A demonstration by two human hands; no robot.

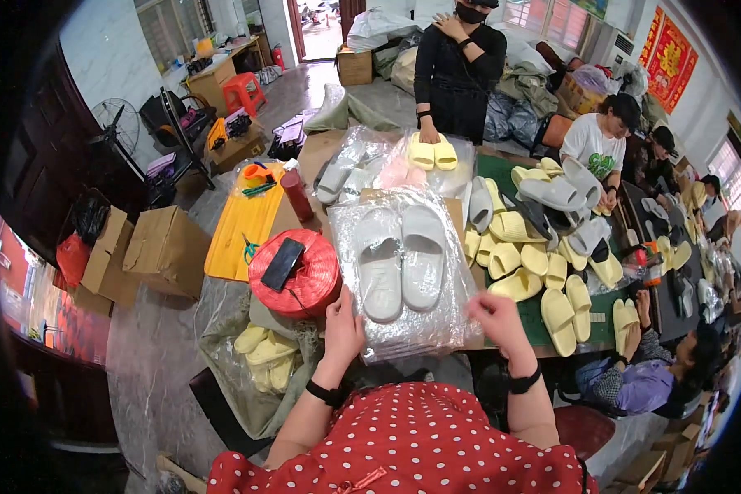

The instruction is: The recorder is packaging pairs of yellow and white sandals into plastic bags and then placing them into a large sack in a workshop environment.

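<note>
A pair of grey slide slippers (pixel 402 263) lies on a stack of clear plastic bags (pixel 424 337) at the table's near edge, directly ahead of me. At the lower left edge of the stack, my left hand (pixel 343 331) is closed on the plastic bag, with its thumb on the film. My right hand (pixel 502 326) is beside the right edge of the stack. Its fingers are curled in a pinch, and whatever lies between the fingertips is too small to make out.
Left of the bags, a phone (pixel 283 263) rests on a roll of red twine (pixel 305 288). Loose yellow slippers (pixel 514 284) cover the green mat to the right. An open sack (pixel 230 350) holds more yellow slippers. Across the table, a person's hand (pixel 429 132) touches yellow slippers (pixel 444 153).
</note>
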